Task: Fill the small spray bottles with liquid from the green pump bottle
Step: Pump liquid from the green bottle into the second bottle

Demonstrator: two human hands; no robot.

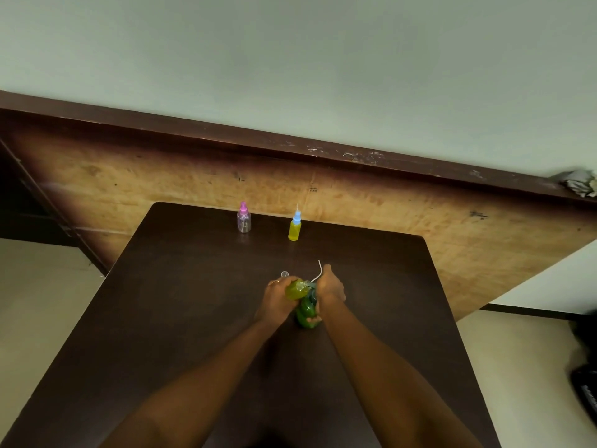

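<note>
Left hand (277, 299): I see fingers curled round a small yellow-green bottle (295, 290), table (193, 286) centre
Right hand (330, 287): fingers wrapped on green bottle (305, 313); white tube (318, 272) juts toward 12 o'clock
Green bottle: between both hands, touching small bottle
Pink sprayer (243, 218): upright, 11 o'clock, far edge
Blue sprayer (294, 227): upright, 12 o'clock, holding yellow liquid
Clear cap (284, 273): just beyond left hand

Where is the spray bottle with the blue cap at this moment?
In the head view, the blue-capped spray bottle stands upright near the far edge of the dark table, to the right of the pink-capped bottle and apart from it.
</note>
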